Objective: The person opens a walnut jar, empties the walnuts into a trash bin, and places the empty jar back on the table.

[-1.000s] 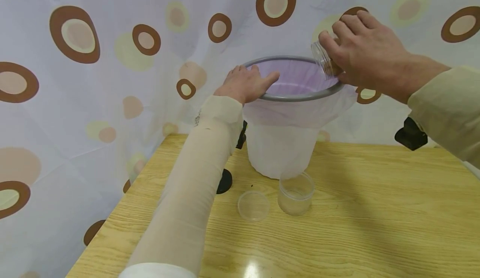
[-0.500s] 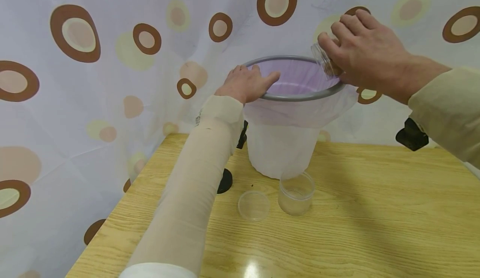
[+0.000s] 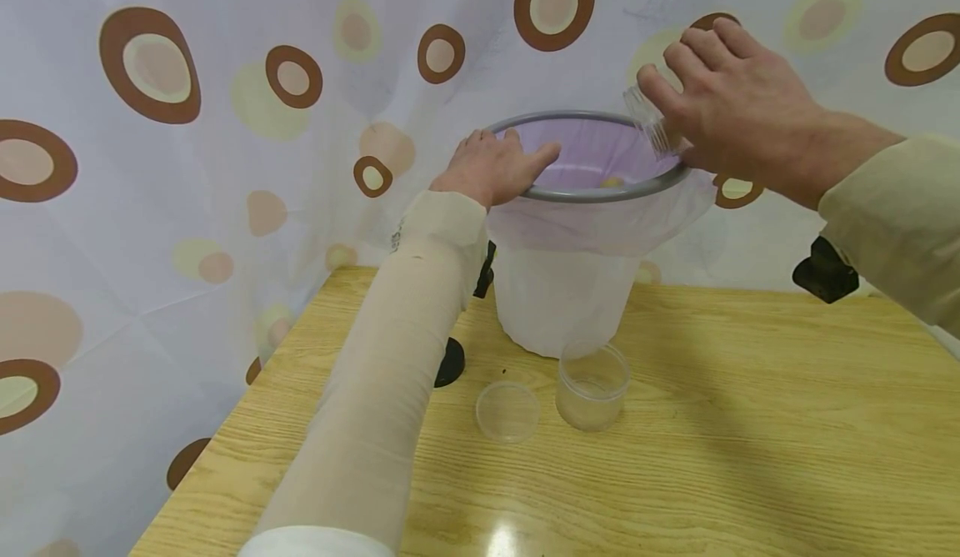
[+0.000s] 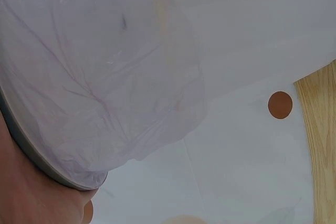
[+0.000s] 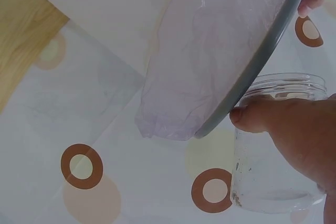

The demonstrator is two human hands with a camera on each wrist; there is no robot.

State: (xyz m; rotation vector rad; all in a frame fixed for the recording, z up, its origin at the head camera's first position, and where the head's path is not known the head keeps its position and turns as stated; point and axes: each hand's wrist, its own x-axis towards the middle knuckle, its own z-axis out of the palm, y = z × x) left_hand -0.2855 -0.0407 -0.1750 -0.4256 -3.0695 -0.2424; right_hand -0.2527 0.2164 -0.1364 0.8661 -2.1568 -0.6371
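A white bin (image 3: 562,298) stands on the table, lined with a thin purple-tinted bag (image 3: 577,228) held by a grey rim ring (image 3: 607,196). My left hand (image 3: 487,165) rests over the rim's left side, its thumb stretched out above the opening; its fingertips are mostly hidden. My right hand (image 3: 727,107) grips a clear jar (image 5: 273,177), tipped mouth-down over the rim's right side. Through its wall in the right wrist view, only small specks show near the base. A yellowish patch (image 3: 612,182) shows inside the bin, below the jar's mouth.
In front of the bin, a clear round tub (image 3: 592,398) stands beside a flat clear lid (image 3: 507,413). A black round lid (image 3: 452,363) is partly behind my left sleeve. A patterned curtain (image 3: 225,123) hangs behind the wooden table (image 3: 750,390).
The brown contents seen in the jar earlier have left it, and the yellowish patch has appeared inside the bin. Both hands stay almost where they were.
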